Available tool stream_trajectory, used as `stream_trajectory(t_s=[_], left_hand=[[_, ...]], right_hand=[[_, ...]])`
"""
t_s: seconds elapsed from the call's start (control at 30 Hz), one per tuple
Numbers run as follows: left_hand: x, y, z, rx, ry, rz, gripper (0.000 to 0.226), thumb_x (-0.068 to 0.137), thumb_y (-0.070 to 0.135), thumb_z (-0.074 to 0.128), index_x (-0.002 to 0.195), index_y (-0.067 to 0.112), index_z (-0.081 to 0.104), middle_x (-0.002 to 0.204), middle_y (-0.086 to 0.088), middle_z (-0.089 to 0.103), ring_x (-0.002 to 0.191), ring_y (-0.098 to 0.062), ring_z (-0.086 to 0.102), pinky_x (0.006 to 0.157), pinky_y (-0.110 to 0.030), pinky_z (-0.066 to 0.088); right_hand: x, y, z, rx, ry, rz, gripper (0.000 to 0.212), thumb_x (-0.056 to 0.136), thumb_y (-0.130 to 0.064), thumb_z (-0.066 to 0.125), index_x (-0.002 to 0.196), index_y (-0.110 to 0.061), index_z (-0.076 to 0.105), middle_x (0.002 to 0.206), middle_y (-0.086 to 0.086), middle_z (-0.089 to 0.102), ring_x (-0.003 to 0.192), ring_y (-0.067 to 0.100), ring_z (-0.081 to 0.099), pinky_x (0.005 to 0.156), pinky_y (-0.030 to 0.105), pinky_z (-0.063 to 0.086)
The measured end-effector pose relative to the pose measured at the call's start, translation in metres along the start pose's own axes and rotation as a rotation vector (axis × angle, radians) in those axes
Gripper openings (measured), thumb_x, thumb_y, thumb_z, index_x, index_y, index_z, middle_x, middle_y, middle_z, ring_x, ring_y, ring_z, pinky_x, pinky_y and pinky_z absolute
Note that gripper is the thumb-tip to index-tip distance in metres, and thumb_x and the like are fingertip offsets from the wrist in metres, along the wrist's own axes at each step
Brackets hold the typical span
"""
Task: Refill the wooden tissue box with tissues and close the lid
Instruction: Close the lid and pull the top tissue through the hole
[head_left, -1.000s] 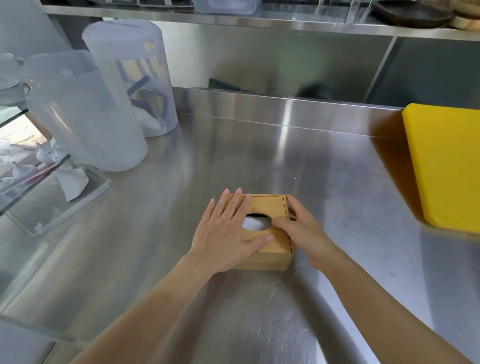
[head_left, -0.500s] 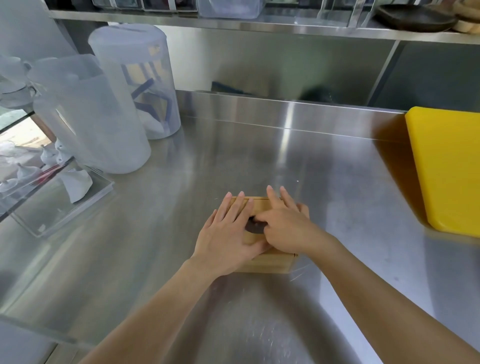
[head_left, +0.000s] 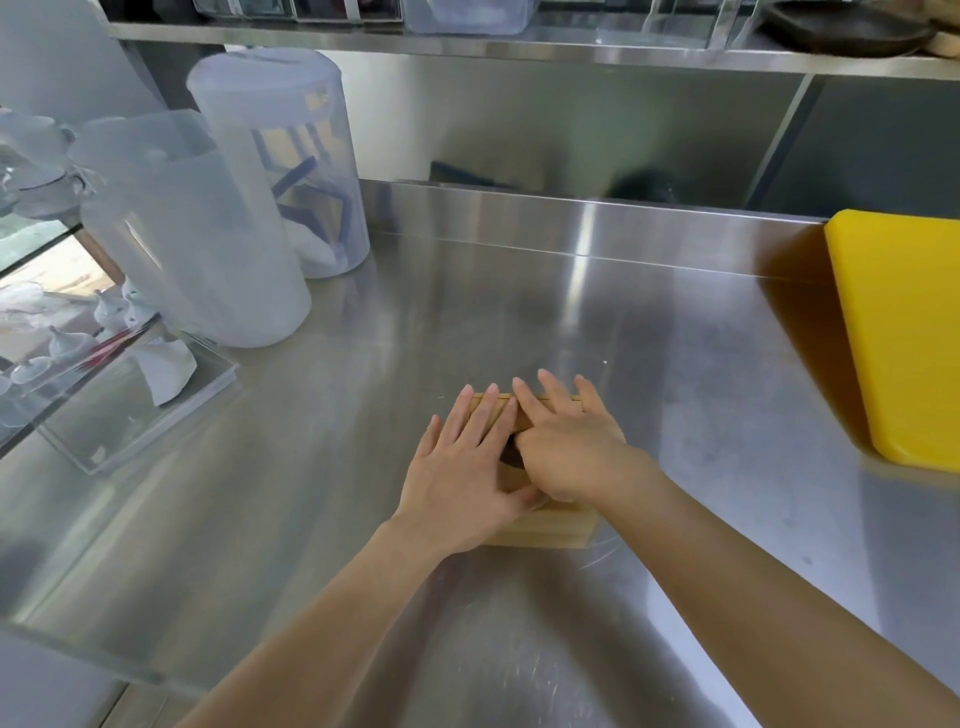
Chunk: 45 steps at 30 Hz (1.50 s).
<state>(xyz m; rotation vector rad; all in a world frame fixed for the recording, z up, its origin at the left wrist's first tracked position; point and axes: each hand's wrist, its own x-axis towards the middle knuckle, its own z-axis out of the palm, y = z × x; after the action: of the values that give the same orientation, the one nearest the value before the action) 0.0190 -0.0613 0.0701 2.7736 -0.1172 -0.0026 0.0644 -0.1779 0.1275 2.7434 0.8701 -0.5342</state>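
The wooden tissue box (head_left: 545, 530) sits on the steel counter (head_left: 467, 322) in front of me, its lid on top. My left hand (head_left: 462, 473) lies flat on the left half of the lid, fingers spread. My right hand (head_left: 566, 447) lies flat over the right half and covers most of the oval slot, of which only a dark sliver shows between my hands. No tissue is visible. Only the box's front face and far edge show.
Two tall translucent plastic containers (head_left: 197, 234) stand at the back left. A clear acrylic tray (head_left: 135, 405) holding a white paper piece lies left. A yellow cutting board (head_left: 904, 332) lies at the right. A steel shelf (head_left: 519, 49) runs overhead.
My right hand moved from the box's right side onto the lid, covering the slot where white tissue showed. My left hand stayed flat on the lid.
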Motion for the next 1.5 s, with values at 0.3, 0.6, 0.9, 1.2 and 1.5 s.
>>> stream_trajectory(t_s=[0.3,0.6,0.9,1.2,1.5], left_hand=[[0.0,0.003,-0.001,-0.018,0.002,-0.014,0.091,0.065,0.078,0.022,0.144,0.036,0.007,0.158,0.011,0.004,0.144,-0.011,-0.008,0.118,-0.042,0.011],[0.001,0.002,-0.001,-0.001,-0.003,-0.01,0.092,0.068,0.081,0.029,0.144,0.035,0.006,0.158,0.011,0.004,0.144,-0.01,-0.009,0.118,-0.044,0.014],[0.0,0.004,-0.003,-0.037,-0.003,-0.016,0.088,0.067,0.08,0.03,0.142,0.037,0.013,0.157,0.013,0.005,0.144,-0.009,-0.008,0.117,-0.045,0.014],[0.001,0.003,-0.005,-0.188,-0.044,-0.024,0.057,0.077,0.06,0.051,0.123,0.026,0.045,0.157,0.012,0.01,0.143,-0.008,-0.009,0.114,-0.047,0.013],[0.014,-0.004,-0.016,-0.397,0.002,-0.045,0.019,0.077,0.033,0.07,0.073,0.022,0.055,0.136,0.011,0.046,0.141,-0.012,0.015,0.107,-0.032,0.006]], right_hand=[[0.004,0.0,0.01,0.19,0.329,0.026,0.024,0.09,-0.012,0.046,0.101,-0.013,0.068,0.142,0.004,0.045,0.129,0.025,0.038,0.108,0.043,0.02],[0.004,0.011,0.019,0.324,0.384,-0.07,0.019,0.086,-0.01,0.051,0.085,-0.012,0.07,0.142,0.001,0.041,0.135,0.019,0.022,0.102,0.038,0.008],[0.005,0.021,0.019,0.329,0.389,-0.183,0.01,0.084,-0.011,0.051,0.076,-0.017,0.053,0.09,-0.004,0.044,0.089,0.015,0.038,0.079,0.028,0.02],[0.004,0.027,0.022,0.497,0.372,-0.301,0.018,0.08,-0.004,0.053,0.073,-0.018,0.045,0.067,-0.013,0.049,0.069,0.018,0.044,0.082,0.029,0.034],[0.004,0.033,0.032,0.732,0.49,-0.293,0.005,0.082,-0.009,0.064,0.085,-0.012,0.061,0.07,-0.025,0.052,0.068,-0.009,0.052,0.066,0.012,0.035]])
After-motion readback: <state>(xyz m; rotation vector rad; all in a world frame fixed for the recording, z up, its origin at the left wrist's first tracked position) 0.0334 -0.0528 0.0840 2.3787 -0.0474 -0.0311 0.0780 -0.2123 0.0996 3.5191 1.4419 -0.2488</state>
